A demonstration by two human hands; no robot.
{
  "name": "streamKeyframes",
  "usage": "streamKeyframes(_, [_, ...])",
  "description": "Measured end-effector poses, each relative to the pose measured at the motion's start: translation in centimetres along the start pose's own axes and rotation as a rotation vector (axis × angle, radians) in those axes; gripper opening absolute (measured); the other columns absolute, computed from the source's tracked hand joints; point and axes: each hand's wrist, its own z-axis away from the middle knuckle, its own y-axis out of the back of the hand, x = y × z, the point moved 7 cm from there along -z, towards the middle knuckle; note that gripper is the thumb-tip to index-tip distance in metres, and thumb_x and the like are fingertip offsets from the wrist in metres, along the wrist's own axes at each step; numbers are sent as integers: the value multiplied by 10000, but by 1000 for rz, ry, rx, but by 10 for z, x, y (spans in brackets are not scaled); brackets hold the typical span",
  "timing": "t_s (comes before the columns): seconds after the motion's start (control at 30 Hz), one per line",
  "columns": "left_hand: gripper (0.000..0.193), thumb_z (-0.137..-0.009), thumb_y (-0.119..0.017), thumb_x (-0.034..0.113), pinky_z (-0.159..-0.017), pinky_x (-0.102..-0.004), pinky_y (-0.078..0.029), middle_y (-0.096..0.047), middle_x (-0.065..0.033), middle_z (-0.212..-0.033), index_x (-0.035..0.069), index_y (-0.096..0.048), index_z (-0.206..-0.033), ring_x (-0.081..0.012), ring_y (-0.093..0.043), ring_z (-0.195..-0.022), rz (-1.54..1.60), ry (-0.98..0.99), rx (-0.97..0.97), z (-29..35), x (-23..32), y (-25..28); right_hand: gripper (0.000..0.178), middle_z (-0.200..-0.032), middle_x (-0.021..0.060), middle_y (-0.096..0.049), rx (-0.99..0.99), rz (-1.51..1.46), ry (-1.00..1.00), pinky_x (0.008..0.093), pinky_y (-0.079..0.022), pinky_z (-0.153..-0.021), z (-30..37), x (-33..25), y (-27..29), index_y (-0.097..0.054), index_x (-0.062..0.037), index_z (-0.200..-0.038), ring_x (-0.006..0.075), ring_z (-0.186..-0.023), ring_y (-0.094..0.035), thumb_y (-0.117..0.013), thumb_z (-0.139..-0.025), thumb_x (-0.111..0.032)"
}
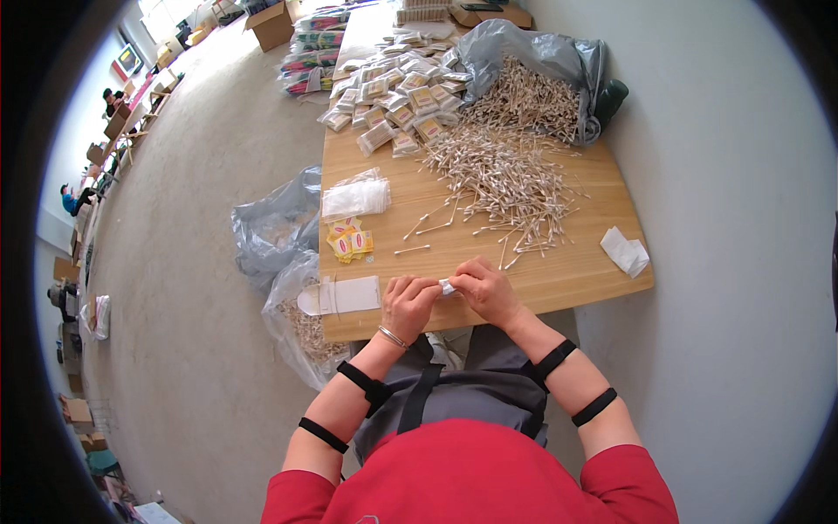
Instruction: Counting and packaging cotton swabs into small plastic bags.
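Left hand [410, 303] opposite right hand [489, 292]; pinches on white piece [447, 286]

A packing workshop, with heaped cotton swabs [515, 188], filled packets [410, 96], cardboard boxes [271, 27] and distant people [71, 200].

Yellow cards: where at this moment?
In the head view, the yellow cards lie near the left edge of the table, between the clear bags and the flat white item, ahead and left of the left hand.

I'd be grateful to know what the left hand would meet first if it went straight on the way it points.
The white item held between the left hand and the right hand, then probably the latter; depth is unclear.
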Motion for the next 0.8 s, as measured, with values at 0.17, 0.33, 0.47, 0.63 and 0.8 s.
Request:
streamKeyframes(0.17, [126, -693, -629, 70, -687, -297, -441, -635, 19, -846, 137, -629, -801, -168, -590, -760, -56, -30, 23, 0, 3, -1, 120, -796, 26, -545, 54, 275, 176, 314, -490, -664, 4, -9, -3, -629, -113, -819, 210, -792, -556, -619, -705, -77])
streamKeyframes(0.33, [141, -723, -675, 57, -695, -318, -471, -636, -16, -852, 97, -642, -854, -191, -597, -772, 159, 172, 55, 5, -7, -4, 210, -820, 35, -550, 12, 111, 78, 329, -489, -679, 3, -3, -1, -642, -104, -889, 219, -805, -556, -674, -682, -105])
streamKeyframes(0.47, [209, -725, -717, 57, -673, -302, -493, -634, -61, -851, 57, -660, -925, -194, -598, -764, 430, 559, 31, 19, -30, -14, 235, -854, 55, -567, 49, -39, -91, 344, -481, -705, 0, 3, 2, -666, -90, -925, 240, -814, -553, -710, -695, -117])
streamKeyframes(0.63, [151, -738, -718, 75, -602, -285, -481, -610, -71, -776, 54, -674, -881, -177, -575, -653, 591, 603, -38, 22, -36, -26, 97, -813, 73, -579, -84, -413, -443, 322, -460, -689, 10, 30, -19, -685, -50, -805, 214, -793, -559, -712, -734, -110])
streamKeyframes(0.8, [136, -798, -689, 155, -533, -226, -424, -600, -37, -726, 29, -639, -802, -92, -547, -605, 396, 639, -89, 19, -40, -32, 115, -766, 74, -565, -68, -523, -568, 294, -450, -636, 6, 44, -31, -637, -19, -727, 176, -708, -555, -690, -736, -120])
